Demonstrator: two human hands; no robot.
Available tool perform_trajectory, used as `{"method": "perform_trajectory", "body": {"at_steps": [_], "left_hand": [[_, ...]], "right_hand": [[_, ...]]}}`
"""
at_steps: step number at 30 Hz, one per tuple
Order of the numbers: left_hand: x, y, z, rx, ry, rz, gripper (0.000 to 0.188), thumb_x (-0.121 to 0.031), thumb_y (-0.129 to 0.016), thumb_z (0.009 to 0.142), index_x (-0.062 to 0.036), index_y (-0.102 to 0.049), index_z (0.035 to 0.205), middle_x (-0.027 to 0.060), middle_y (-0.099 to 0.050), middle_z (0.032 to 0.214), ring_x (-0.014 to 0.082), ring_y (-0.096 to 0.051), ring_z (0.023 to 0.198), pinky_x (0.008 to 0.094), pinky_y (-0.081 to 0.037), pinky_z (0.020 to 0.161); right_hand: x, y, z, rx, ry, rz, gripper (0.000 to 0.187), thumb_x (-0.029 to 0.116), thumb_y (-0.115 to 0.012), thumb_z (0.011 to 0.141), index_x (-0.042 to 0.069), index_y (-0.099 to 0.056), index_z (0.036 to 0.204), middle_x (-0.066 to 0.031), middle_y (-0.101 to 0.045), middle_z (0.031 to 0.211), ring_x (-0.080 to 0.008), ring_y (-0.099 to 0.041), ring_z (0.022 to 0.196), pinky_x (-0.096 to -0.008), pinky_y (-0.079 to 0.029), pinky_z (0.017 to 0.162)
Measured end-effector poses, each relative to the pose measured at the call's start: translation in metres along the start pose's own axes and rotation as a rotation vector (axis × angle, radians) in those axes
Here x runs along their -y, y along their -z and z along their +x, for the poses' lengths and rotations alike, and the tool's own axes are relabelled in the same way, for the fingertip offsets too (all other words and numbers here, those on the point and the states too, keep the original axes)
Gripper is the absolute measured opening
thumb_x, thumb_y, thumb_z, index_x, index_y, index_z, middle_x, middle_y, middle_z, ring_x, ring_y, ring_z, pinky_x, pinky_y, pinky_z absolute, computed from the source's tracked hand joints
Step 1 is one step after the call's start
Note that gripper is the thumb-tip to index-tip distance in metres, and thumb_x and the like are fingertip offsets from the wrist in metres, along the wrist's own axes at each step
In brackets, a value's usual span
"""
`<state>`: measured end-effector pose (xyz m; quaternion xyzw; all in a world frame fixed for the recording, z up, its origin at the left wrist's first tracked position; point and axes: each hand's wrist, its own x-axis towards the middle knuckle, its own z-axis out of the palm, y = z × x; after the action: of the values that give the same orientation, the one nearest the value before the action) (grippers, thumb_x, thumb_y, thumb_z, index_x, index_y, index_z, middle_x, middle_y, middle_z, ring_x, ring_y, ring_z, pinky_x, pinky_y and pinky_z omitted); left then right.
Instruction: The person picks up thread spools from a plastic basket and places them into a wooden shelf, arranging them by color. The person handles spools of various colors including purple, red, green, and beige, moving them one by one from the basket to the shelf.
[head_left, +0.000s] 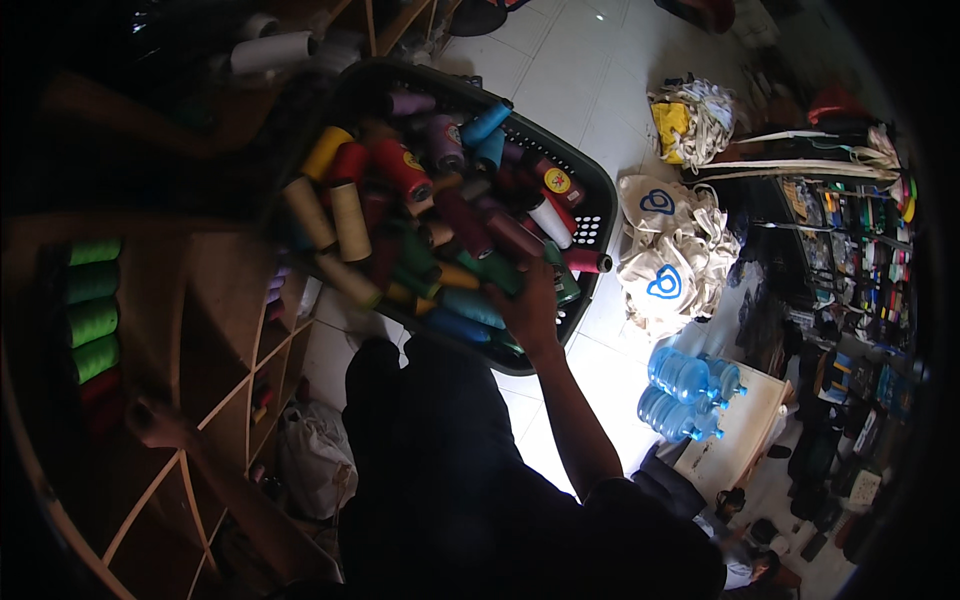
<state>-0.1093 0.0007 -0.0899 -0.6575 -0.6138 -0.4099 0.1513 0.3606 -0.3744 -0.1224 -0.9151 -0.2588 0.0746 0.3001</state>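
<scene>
A dark plastic basket holds many cone-shaped thread spools in red, maroon, tan, blue, green and other colours. Over its near right part is my right hand, with thumb and fingers curled around the end of a dark green thread spool. A pink-red spool sticks out over the rim beside it. At the lower left, my left hand is closed at the shelf, around what looks like the end of a dark thread spool. Bright green spools and dark red spools are stacked just above it.
A wooden shelf with square compartments fills the left side. White bags with blue marks are heaped on the tiled floor right of the basket. Blue water bottles lie near a pale table. Another person is at the lower right.
</scene>
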Motion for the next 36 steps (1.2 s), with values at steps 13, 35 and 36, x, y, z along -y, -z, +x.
{"method": "perform_trajectory", "body": {"at_steps": [13,35,36], "left_hand": [[-0.183,0.045,-0.063,0.795,-0.049,-0.869,0.013,-0.010,-0.068,0.088,-0.0030,-0.064,0.098,0.0080,-0.061,0.095,0.0204,-0.060,0.091,0.0325,-0.048,0.078],[-0.226,0.051,-0.139,1.356,0.623,-1.046,0.046,-0.016,-0.070,0.091,-0.0019,-0.049,0.129,0.0117,-0.063,0.118,0.0219,-0.060,0.111,0.0350,-0.047,0.098],[-0.225,0.052,-0.137,1.364,0.610,-1.054,0.047,-0.015,-0.071,0.090,-0.0018,-0.049,0.129,0.0117,-0.063,0.118,0.0219,-0.060,0.111,0.0349,-0.047,0.098]], "right_hand": [[-0.008,0.102,0.020,0.438,-0.480,0.499,0.042,0.014,-0.082,0.076,0.000,-0.062,0.110,-0.0072,-0.068,0.097,-0.0147,-0.064,0.085,-0.0273,-0.051,0.077],[0.075,-0.072,0.013,0.247,0.071,0.022,0.054,0.021,-0.081,0.075,0.004,-0.056,0.119,-0.0168,-0.066,0.107,-0.0347,-0.064,0.091,-0.0437,-0.053,0.079],[0.070,-0.074,0.016,0.216,0.079,0.071,0.051,0.020,-0.081,0.075,0.004,-0.057,0.117,-0.0163,-0.067,0.103,-0.0337,-0.066,0.089,-0.0423,-0.054,0.077]]}}
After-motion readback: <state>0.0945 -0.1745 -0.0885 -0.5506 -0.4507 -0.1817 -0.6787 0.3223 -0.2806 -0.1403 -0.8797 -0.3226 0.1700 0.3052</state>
